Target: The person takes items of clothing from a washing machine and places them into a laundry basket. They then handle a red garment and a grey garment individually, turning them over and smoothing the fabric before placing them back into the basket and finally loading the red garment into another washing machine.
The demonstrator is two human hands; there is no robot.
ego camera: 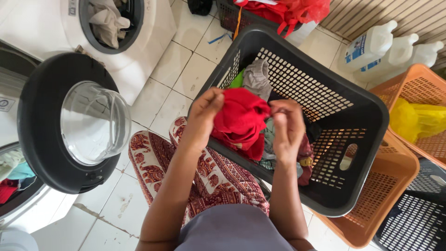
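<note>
Three white plastic jugs stand in a row at about two o'clock, against the slatted wall, each with a moulded handle and a white cap. The nearest jug (369, 46) carries a blue and white label on its side. The middle jug (395, 56) shows a smaller patch of blue label low on its body, partly hidden. The far jug (425, 53) shows no label from here. At ten o'clock, a small grey label (72, 6) sits on the white washing machine front beside the drum opening; another pale label (5, 103) lies at nine o'clock on the nearer machine.
</note>
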